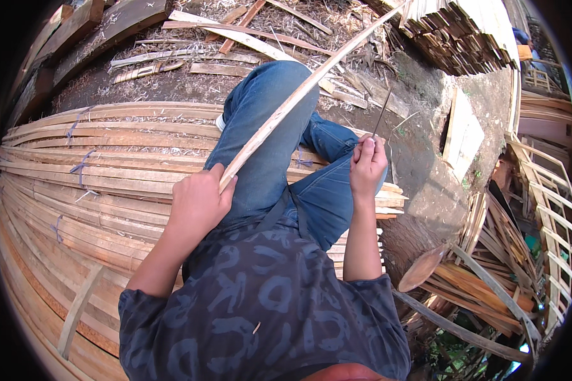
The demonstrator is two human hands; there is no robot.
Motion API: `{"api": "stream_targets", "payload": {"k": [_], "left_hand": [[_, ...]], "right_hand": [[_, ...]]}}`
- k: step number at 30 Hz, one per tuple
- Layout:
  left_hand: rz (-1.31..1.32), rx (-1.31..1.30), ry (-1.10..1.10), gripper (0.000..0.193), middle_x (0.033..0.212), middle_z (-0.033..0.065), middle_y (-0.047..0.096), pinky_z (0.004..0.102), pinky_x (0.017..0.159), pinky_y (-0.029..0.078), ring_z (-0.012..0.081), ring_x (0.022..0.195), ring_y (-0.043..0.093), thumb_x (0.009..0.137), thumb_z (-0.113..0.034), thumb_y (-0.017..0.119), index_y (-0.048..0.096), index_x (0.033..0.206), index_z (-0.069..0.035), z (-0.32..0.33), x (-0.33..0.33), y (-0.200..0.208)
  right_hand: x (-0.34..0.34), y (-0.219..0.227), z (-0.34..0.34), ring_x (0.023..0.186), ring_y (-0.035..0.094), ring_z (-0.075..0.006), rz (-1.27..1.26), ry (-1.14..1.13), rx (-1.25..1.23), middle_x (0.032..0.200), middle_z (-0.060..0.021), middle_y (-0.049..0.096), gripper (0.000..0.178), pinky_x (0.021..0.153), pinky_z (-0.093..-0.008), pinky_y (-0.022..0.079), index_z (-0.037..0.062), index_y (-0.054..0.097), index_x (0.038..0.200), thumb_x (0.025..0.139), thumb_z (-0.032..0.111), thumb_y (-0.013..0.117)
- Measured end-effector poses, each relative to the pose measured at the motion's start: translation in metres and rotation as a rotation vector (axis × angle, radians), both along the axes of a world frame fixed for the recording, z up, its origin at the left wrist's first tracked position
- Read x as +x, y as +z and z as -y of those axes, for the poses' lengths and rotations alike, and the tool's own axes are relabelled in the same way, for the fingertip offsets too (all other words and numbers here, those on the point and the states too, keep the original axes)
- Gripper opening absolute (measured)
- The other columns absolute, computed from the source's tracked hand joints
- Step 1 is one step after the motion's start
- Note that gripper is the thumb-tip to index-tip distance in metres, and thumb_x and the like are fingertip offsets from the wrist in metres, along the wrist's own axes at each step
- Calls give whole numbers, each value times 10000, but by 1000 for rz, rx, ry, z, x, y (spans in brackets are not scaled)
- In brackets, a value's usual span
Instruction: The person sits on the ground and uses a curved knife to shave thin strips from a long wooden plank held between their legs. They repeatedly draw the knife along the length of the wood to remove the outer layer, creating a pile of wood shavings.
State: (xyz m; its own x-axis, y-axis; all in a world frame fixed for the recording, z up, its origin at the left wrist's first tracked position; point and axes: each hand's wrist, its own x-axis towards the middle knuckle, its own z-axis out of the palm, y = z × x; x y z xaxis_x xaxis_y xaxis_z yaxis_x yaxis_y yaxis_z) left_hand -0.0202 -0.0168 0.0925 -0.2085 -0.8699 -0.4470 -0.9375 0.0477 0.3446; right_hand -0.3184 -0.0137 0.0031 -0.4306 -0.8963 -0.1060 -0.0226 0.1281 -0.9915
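Observation:
My left hand (199, 195) is closed around the near end of a long, pale wooden strip (292, 98). The strip slants up and to the right across my jeans-covered leg, its far end reaching the top edge of the picture. My right hand (367, 166) is raised beside my other knee, its fingers closed on a thin dark tool (382, 113) that points upward. The tool looks narrow, like a blade seen edge-on, and its lower part is hidden in my fingers. It stands apart from the strip, to its right.
I sit on bundled wooden slats (127, 162) tied with blue string (82, 166). Ahead, loose strips (229, 68) and shavings lie on the ground. A large stack of wood (457, 32) stands at the far right. Thick beams (102, 44) lie far left, and a slatted frame (546, 209) is at right.

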Motion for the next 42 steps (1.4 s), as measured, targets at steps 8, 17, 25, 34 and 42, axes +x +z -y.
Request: {"api": "stream_targets", "payload": {"k": [8,17,25,34,42], "left_hand": [[85,27,-131,334,563,182,586,476,529,467,381,561,613,923,-340,569,609,791,-35,3,16,-3],[-64,86,-136,304,620,180,603,468,586,479,381,634,620,914,-318,573,613,825,-30,7,29,-13],[-74,137,-124,285,644,175,616,464,581,476,375,646,626,908,-308,572,620,857,-32,10,32,-12],[-84,197,-123,287,617,181,608,466,576,475,374,629,626,907,-310,572,638,859,-36,15,35,-11],[-77,153,-136,282,609,176,606,463,571,474,378,612,618,907,-308,572,637,844,-41,14,33,-18]], "right_hand": [[32,96,29,492,538,-242,-871,466,-23,609,-98,551,149,475,-338,413,22,576,906,889,142,663],[31,91,33,540,594,-272,-1183,591,20,646,-76,563,201,472,-375,453,82,551,879,886,245,666],[14,89,45,537,583,-256,-1382,563,11,651,-62,531,251,466,-372,452,107,561,877,859,324,685],[-44,88,58,500,566,-285,-1367,201,289,591,-85,552,214,471,-391,426,67,588,951,951,281,593],[34,94,26,489,555,-226,-1123,550,-42,604,-54,539,186,444,-342,417,76,592,899,874,235,685]]}}
